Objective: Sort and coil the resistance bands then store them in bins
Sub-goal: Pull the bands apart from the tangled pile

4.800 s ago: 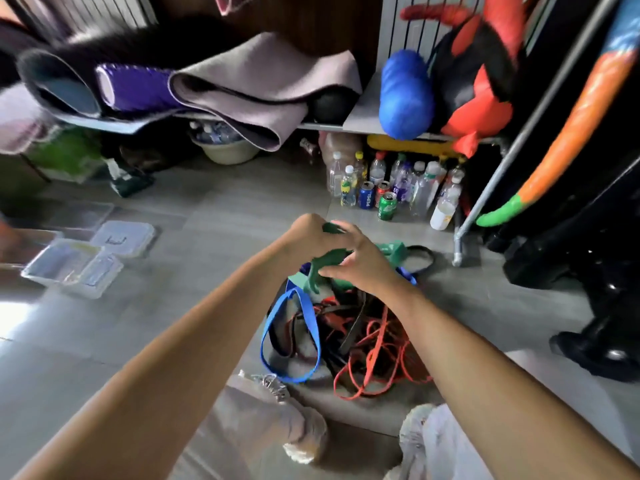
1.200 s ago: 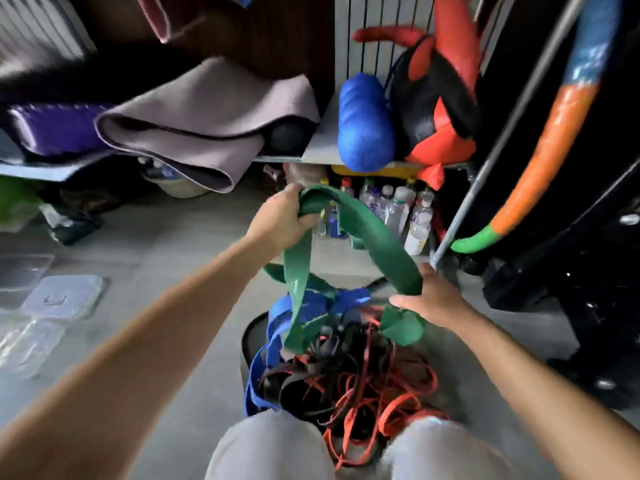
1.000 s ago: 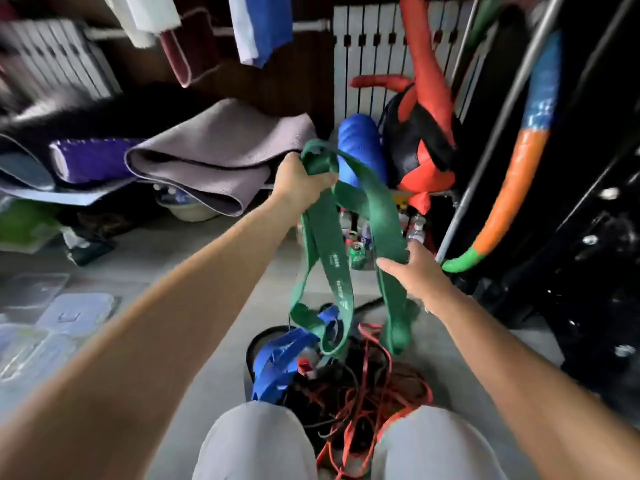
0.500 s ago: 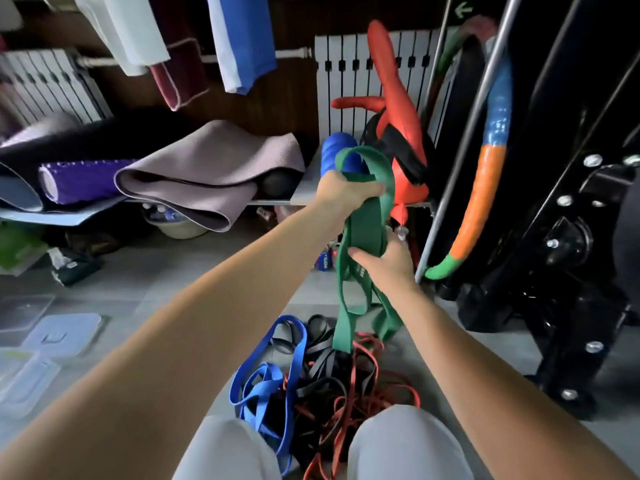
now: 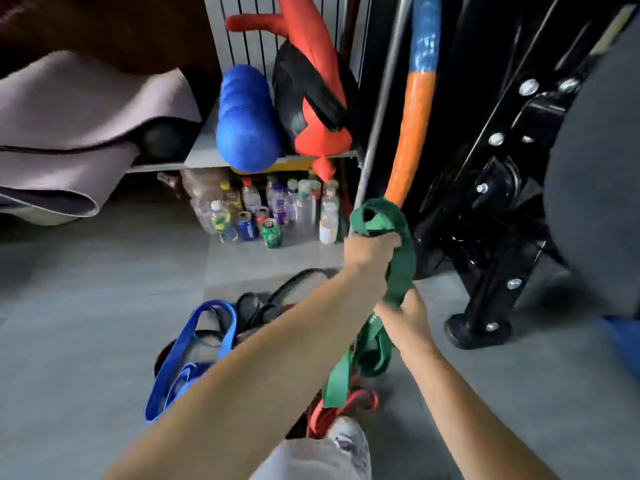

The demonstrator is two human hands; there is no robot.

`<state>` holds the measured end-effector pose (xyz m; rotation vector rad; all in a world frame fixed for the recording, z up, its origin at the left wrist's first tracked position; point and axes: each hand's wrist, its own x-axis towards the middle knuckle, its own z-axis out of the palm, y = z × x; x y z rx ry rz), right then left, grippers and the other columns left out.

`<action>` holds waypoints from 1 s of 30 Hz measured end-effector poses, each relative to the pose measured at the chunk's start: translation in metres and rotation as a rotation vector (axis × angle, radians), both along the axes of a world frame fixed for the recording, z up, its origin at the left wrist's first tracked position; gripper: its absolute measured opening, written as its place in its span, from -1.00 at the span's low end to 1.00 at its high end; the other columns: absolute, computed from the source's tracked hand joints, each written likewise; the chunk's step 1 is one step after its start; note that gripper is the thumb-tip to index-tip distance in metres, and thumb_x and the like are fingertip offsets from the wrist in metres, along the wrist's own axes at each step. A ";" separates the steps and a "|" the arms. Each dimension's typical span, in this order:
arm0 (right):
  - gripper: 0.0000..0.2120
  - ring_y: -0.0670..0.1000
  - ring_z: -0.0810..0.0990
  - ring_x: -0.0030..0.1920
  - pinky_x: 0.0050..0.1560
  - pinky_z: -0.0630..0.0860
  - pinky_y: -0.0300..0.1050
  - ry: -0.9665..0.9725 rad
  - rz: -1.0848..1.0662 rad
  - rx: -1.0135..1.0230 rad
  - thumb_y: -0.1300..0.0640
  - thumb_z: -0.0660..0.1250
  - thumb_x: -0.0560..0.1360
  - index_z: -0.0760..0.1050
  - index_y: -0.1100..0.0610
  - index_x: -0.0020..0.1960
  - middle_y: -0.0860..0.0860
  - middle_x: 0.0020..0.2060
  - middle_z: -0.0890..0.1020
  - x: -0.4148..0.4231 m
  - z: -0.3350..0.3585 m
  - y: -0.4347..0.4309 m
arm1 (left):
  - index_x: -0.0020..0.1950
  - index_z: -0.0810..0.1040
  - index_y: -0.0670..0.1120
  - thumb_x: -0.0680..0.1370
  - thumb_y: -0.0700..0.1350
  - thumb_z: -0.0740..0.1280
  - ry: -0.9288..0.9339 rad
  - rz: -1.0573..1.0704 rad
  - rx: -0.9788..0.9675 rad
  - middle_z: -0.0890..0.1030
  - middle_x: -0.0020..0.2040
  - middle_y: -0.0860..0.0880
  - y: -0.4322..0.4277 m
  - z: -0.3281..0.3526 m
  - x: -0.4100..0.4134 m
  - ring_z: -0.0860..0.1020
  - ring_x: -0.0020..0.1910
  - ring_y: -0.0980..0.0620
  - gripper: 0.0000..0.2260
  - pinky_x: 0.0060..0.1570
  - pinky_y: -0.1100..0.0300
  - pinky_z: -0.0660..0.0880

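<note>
A wide green resistance band (image 5: pixel 401 268) hangs folded between my hands, clear of the floor pile. My left hand (image 5: pixel 369 252) grips its top fold in a fist. My right hand (image 5: pixel 407 318) is closed on it lower down, with the loose ends dangling below. On the floor under my arms lies a tangle of bands: a blue band (image 5: pixel 194 355), black bands (image 5: pixel 263 306) and red-orange bands (image 5: pixel 349 405). No bin shows in this view.
Several bottles and cans (image 5: pixel 270 213) stand under a low shelf (image 5: pixel 207 157) holding a blue foam roller (image 5: pixel 246 123) and folded mats (image 5: pixel 79 133). A metal pole (image 5: pixel 377 129) and a black machine frame (image 5: pixel 491 244) stand at the right. My knee (image 5: pixel 311 459) is at the bottom.
The green band has come free of the pile, and both hands have moved right and lower with it. My hands are now closer together, one above the other.
</note>
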<state>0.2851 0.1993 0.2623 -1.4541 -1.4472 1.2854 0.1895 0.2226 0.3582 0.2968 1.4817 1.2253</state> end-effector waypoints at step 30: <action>-0.15 0.16 0.44 0.33 0.27 0.34 0.03 -0.955 0.208 -0.538 -0.33 0.34 0.36 0.14 0.10 0.45 0.15 0.35 0.45 0.055 -0.299 0.067 | -0.01 0.55 -0.12 0.58 -0.14 0.26 -0.004 -0.222 -0.628 0.63 -0.03 -0.08 -0.056 -0.277 -0.133 0.57 0.02 -0.08 -0.90 0.10 -0.01 0.42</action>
